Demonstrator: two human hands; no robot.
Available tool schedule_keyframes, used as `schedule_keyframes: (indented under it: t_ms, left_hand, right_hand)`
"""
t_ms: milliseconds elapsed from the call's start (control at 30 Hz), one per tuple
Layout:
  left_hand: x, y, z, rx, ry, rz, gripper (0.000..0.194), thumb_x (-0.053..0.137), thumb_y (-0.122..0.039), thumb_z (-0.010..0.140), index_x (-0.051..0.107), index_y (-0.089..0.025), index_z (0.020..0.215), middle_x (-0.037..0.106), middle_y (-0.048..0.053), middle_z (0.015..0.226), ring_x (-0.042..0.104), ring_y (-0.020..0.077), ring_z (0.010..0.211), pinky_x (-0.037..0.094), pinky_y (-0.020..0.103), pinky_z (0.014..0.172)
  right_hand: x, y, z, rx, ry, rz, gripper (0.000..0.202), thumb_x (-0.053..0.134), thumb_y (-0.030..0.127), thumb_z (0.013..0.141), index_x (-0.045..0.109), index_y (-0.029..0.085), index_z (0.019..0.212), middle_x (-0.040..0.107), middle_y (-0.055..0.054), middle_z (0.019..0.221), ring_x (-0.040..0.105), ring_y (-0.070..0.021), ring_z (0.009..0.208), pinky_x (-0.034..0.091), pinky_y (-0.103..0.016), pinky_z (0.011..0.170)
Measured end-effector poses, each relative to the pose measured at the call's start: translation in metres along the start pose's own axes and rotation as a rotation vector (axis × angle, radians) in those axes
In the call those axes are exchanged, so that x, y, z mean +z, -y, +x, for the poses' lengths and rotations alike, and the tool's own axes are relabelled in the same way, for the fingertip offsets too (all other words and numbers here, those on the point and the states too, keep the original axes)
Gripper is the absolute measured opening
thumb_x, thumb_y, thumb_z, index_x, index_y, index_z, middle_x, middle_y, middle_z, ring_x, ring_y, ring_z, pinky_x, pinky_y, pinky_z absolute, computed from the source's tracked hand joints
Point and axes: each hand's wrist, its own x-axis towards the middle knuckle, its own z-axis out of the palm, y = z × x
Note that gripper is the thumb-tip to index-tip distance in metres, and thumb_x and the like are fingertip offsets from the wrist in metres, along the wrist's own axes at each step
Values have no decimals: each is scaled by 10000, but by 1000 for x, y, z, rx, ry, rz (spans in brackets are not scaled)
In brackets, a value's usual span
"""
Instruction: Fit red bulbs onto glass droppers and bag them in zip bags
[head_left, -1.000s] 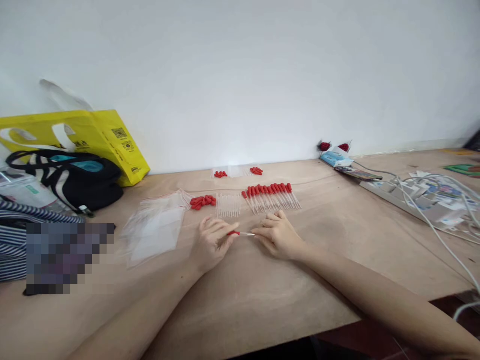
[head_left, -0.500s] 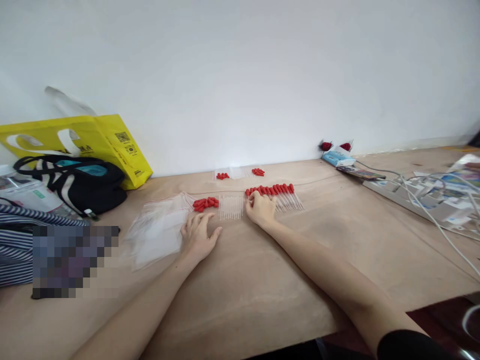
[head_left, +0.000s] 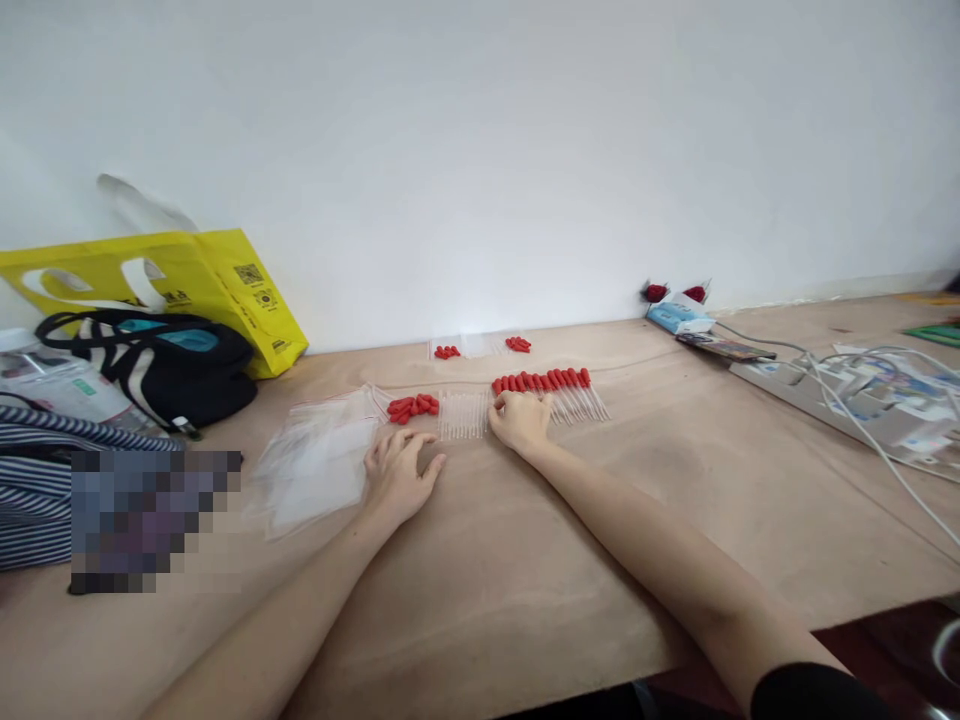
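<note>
My right hand (head_left: 520,420) bends over the left end of a row of slim clear sticks with red bulb-shaped tips (head_left: 559,379). Its fingers are curled together; their tips and whatever they grip are hidden. Left of it lies a row of plain clear sticks (head_left: 463,415) without red tips. My left hand (head_left: 400,468) rests on the table, fingers apart and holding nothing, beside a fanned stack of clear plastic bags (head_left: 322,470). Just beyond its fingertips is a small pile of red pieces (head_left: 412,408).
A clear bag with red-tipped items (head_left: 484,346) lies by the wall. At left are a yellow bag (head_left: 262,300), a black bag (head_left: 217,365) and a plastic jar (head_left: 60,385). Power strips with cables (head_left: 847,410), a blue box (head_left: 680,317) and dark red flowers (head_left: 655,293) are at right.
My right hand has sunk slightly and its fingers have drawn in at the row's left end, showing more red tips above it. My left hand stays nearly still. The view shifted a little.
</note>
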Motion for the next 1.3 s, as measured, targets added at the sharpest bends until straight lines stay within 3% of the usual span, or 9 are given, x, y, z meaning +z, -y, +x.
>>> schedule_keyframes:
  t_ms: [300, 733, 900, 1067, 1200, 1300]
  left_hand:
    - [0, 0, 0, 9, -13, 9, 224, 530, -334, 776, 603, -244, 967, 546, 65, 1096, 446, 255, 1071, 278, 443, 901]
    - [1, 2, -1, 49, -38, -16, 178, 546, -328, 764, 616, -248, 906, 556, 65, 1078, 448, 261, 1068, 285, 460, 891]
    - [-1, 0, -2, 45, -62, -18, 174, 557, -323, 756, 616, -244, 899, 559, 59, 1057, 457, 260, 1044, 291, 450, 880]
    - [-2, -2, -1, 73, -78, 4, 174, 532, -305, 776, 620, -230, 905, 582, 55, 965, 480, 265, 986, 328, 435, 822]
    - [-3, 3, 21, 155, -160, 72, 213, 465, -223, 808, 613, -209, 960, 581, 72, 977, 489, 260, 971, 343, 418, 827]
    - [-3, 10, 47, 263, -139, 135, 305, 398, -118, 802, 600, -189, 1019, 565, 92, 1038, 496, 242, 971, 376, 363, 819]
  right_hand:
    - [-2, 18, 11, 73, 149, -144, 256, 471, 297, 747, 663, 140, 810, 666, -142, 833, 587, -232, 820, 204, -412, 850]
    - [-8, 30, 10, -56, 232, -264, 232, 452, 81, 769, 680, 119, 783, 670, -165, 809, 594, -266, 838, 239, -410, 804]
    - [-31, 6, -10, -209, 196, -239, 226, 445, 179, 817, 641, 93, 890, 634, -182, 954, 545, -251, 914, 306, -343, 741]
    - [-47, -39, -43, -621, 177, -189, 189, 487, 267, 827, 607, 122, 818, 631, -107, 833, 525, -210, 830, 323, -314, 740]
    - [-49, -66, -58, -709, 139, -133, 149, 529, 258, 816, 587, 150, 731, 611, -60, 744, 497, -182, 771, 320, -300, 704]
    - [-48, -73, -62, -689, 112, -95, 157, 532, 260, 816, 586, 157, 711, 603, -52, 714, 488, -179, 748, 318, -301, 689]
